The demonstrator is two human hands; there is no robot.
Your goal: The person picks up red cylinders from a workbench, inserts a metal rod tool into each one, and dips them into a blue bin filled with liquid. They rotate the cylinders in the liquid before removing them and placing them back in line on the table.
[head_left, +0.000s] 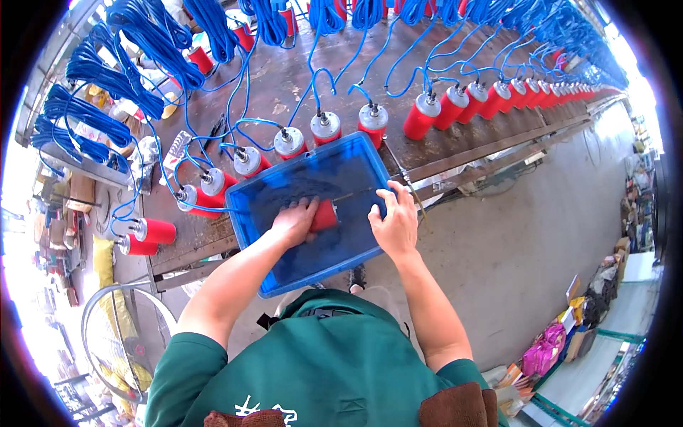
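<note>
I have the left hand [294, 222] around a red cylinder [325, 215] in the dark liquid [347, 169] of a blue tub [325, 270] out there, and the right hand [397, 225] over its right side, fingers [400, 192] parted. Beyond, I see other cylinders [453, 107] with blue cables [267, 25] lining the tabletop [288, 78].

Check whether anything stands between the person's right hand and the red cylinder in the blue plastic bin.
Nothing visible clearly blocks it. The right hand is open at the right side of the blue bin; the left hand holds the red cylinder. A thin brownish line shows near the gap, possibly a reflection.
</note>
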